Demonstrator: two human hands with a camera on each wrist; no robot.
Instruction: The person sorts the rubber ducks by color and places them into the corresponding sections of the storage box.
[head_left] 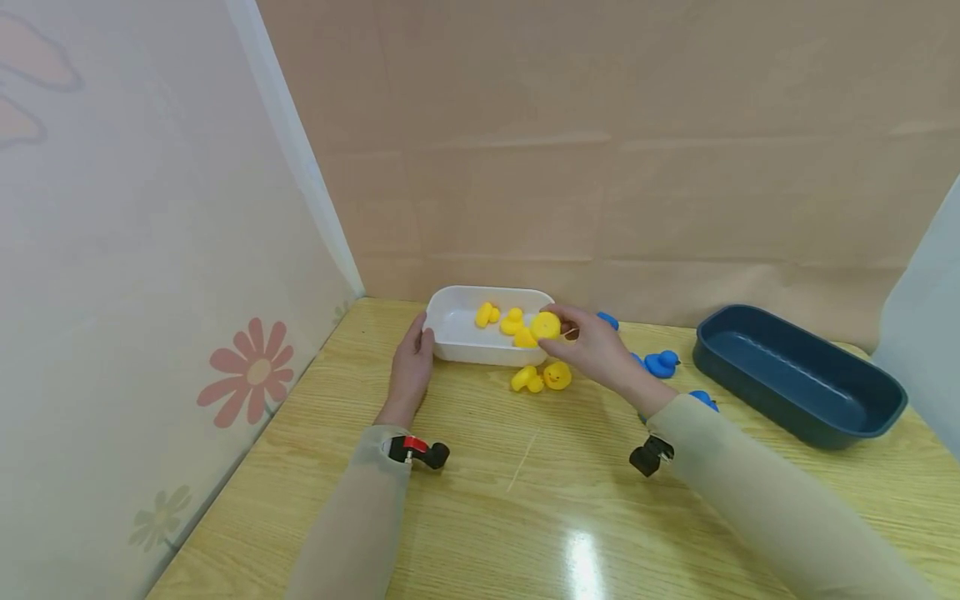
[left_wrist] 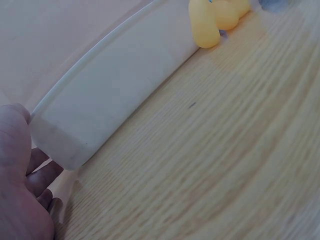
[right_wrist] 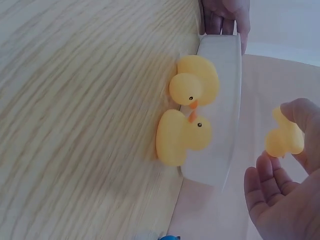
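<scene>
R hand (head_left: 600, 350) pinches a yellow duck (head_left: 545, 326) b/w thumb & fingertips, other fingers loosely bent. Key relation, I'd say: that duck is over the R end of the white tray (head_left: 480, 355), seemingly a bit above rim level per the R wrist view, & the tray's long axis runs approx. L–R across the person's front, so R hand is nearer the drop zone w/ L hand (head_left: 411, 367) at the opposite end. L hand rests against the tray's L end, fingers fairly straight, thumb by the rim (can't tell how hard it presses). Three ducks in the tray (head_left: 512, 322) show, incl. one just below the held one. Two more ducks on the table (head_left: 557, 376) are just outside the tray's front wall, near its R end. Blue ducks (head_left: 661, 364) & the dark blue tray (head_left: 795, 367) are off to the R.
</scene>
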